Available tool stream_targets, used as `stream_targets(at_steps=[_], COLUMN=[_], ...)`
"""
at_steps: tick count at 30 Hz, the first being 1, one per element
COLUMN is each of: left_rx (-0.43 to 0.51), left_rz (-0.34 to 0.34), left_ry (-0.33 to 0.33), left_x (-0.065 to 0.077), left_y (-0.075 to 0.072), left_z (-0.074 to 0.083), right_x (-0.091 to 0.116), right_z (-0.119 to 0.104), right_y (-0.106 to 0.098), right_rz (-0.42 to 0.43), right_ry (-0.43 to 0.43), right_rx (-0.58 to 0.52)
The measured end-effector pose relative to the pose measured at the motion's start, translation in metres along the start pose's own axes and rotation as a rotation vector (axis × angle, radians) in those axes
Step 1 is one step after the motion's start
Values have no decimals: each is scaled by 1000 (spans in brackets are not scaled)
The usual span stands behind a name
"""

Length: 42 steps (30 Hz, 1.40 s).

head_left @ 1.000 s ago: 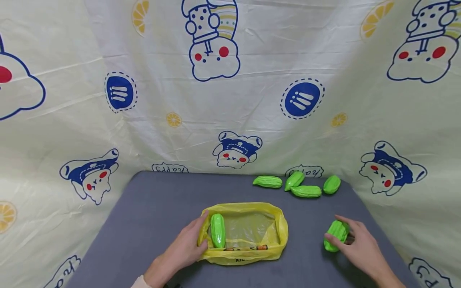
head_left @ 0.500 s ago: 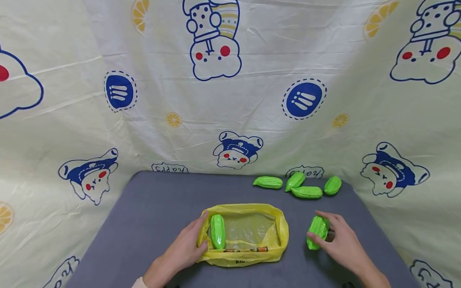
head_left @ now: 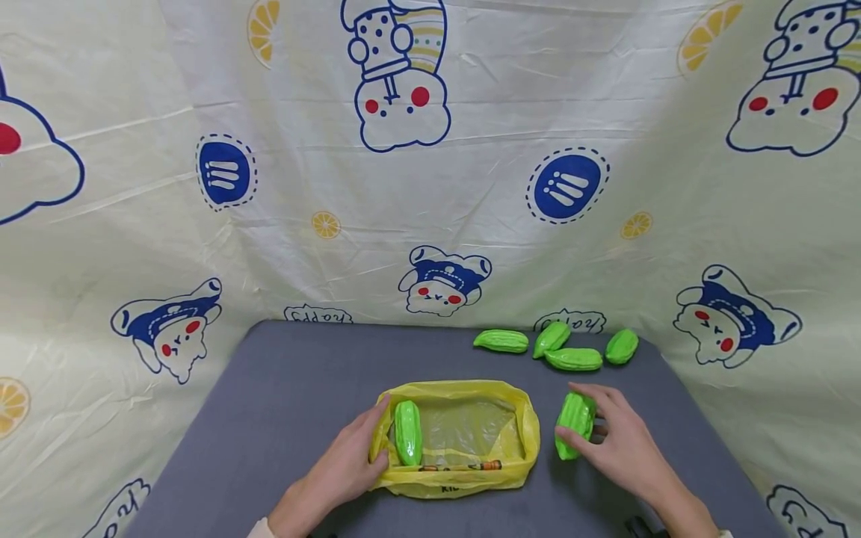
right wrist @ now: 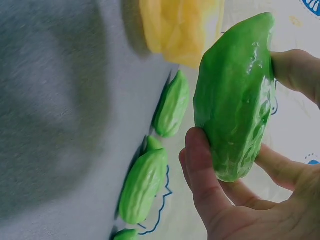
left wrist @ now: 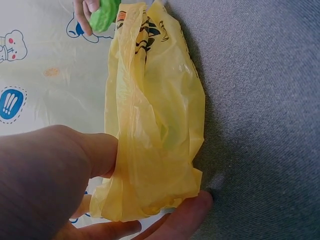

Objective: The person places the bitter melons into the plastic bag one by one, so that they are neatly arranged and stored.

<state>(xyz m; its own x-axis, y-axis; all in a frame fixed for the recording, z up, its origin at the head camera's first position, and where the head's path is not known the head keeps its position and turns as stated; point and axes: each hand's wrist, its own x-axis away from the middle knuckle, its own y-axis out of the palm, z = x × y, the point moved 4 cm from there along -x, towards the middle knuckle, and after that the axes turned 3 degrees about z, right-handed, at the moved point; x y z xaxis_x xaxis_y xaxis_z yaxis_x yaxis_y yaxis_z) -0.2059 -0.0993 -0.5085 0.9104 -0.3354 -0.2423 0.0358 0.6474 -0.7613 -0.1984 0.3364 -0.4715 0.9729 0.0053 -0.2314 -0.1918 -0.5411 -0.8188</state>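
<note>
My right hand point(head_left: 627, 442) grips a glossy green bitter melon point(head_left: 574, 427) just right of the yellow plastic bag. In the right wrist view this bitter melon point(right wrist: 232, 100) stands upright between thumb and fingertips, raised above the tabletop. The yellow plastic bag point(head_left: 487, 478) gapes upward at the table's middle, its rim folded out. Inside, at its left end, lies another bitter melon point(head_left: 407, 433). With thumb and fingers, my left hand point(head_left: 344, 462) holds the bag's left end; in the left wrist view the thumb point(left wrist: 100, 154) bends over the rim and fingers reach beneath.
Several more bitter melons lie at the table's far right: one point(head_left: 501, 341) apart on the left, one point(head_left: 573, 359) touching its neighbour point(head_left: 551, 338), and one point(head_left: 621, 347) near the corner. A printed white cloth point(head_left: 430, 194) hangs behind the grey table point(head_left: 323, 366).
My right hand has carried its bitter melon leftward, from the table's right side to close beside the bag. My left hand and the bag have stayed in place.
</note>
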Motion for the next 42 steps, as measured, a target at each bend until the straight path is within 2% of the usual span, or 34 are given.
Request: stream_targets(at_steps=[13,27,42], left_rx=[9,19,8], left_rz=[-21,-29,-4], left_ry=[-41,-30,-7], left_x=[0,-1,-1], left_y=[1,0,-1], left_z=[-1,-2,-2], right_x=[-4,-15,-30], right_z=[-27,-58,-79], right_y=[1,6,26], right_rz=[14,7,-30], right_ry=[-62,-153,-205], right_rx=[-24,-102,-142])
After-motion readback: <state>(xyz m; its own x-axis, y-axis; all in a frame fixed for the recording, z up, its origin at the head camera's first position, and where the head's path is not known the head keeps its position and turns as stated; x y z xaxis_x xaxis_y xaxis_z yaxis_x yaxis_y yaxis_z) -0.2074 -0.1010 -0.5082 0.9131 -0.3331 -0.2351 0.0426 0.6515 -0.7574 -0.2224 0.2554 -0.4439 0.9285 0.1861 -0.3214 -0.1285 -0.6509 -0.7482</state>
